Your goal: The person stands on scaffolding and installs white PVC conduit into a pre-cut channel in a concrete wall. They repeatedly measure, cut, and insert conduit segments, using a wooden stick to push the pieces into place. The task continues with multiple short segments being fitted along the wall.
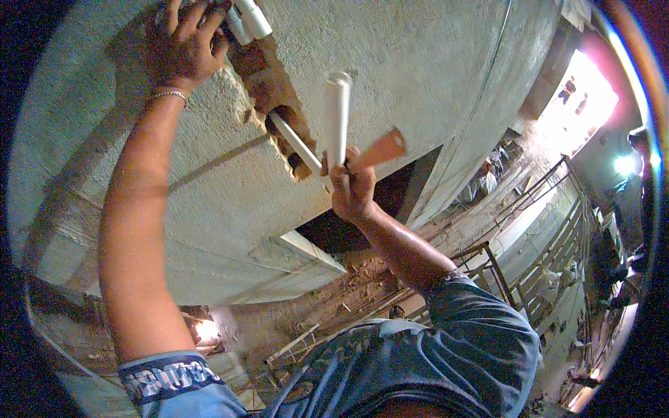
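High on the left, my left hand (187,45) rests against the grey plastered wall (230,202), fingers apart and their tips partly cut off by the frame's top edge. Right beside its fingers, a white plastic pipe fitting (249,22) sits at the upper end of a rough channel (261,73) cut into the wall. My right hand (352,188) is closed around a short white plastic pipe (337,111), held upright. From the same fist sticks out a flat reddish-brown piece (383,148) with a hole near its end. A thinner white pipe (295,143) runs out of the channel toward this hand.
A dark opening (390,202) lies below the wall's edge. Metal railings or frames (491,268) stand at lower right, among scattered debris. Two distant people (568,89) are in a bright doorway. A lamp (625,165) glows at far right.
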A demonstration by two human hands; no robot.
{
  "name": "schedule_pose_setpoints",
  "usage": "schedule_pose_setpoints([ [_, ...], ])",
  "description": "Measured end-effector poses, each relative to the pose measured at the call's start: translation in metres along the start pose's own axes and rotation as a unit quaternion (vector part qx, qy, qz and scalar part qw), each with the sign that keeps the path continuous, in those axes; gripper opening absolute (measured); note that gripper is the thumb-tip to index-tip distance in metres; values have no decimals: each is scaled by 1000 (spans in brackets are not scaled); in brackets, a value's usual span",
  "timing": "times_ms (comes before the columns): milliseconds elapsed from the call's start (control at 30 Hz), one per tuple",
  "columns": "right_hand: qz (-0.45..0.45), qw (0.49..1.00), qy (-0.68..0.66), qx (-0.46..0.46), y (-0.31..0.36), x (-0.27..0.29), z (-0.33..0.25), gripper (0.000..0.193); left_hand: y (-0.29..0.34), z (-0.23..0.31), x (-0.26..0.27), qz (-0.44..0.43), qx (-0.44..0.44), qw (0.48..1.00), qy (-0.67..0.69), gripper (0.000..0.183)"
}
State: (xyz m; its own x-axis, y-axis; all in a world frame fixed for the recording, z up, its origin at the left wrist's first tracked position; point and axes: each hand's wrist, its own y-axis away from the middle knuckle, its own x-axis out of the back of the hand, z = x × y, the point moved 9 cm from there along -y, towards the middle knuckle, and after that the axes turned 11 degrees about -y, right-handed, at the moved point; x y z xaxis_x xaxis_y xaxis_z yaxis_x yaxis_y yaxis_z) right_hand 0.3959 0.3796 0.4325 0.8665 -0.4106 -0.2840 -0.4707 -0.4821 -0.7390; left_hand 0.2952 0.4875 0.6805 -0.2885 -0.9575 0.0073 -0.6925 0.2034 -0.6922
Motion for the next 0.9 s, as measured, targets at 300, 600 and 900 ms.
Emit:
schedule_pose_setpoints([
  [300, 22, 994, 88, 58, -57, -48, 40, 29, 2, -5, -16, -62, 40, 997, 39, 42],
  [600, 9, 987, 66, 143, -61, -66, 30, 17, 1, -8, 7, 83, -1, 992, 94, 47],
  [900, 34, 984, 154, 78, -60, -59, 63, 13, 13, -4, 3, 125, -8, 989, 82, 47],
])
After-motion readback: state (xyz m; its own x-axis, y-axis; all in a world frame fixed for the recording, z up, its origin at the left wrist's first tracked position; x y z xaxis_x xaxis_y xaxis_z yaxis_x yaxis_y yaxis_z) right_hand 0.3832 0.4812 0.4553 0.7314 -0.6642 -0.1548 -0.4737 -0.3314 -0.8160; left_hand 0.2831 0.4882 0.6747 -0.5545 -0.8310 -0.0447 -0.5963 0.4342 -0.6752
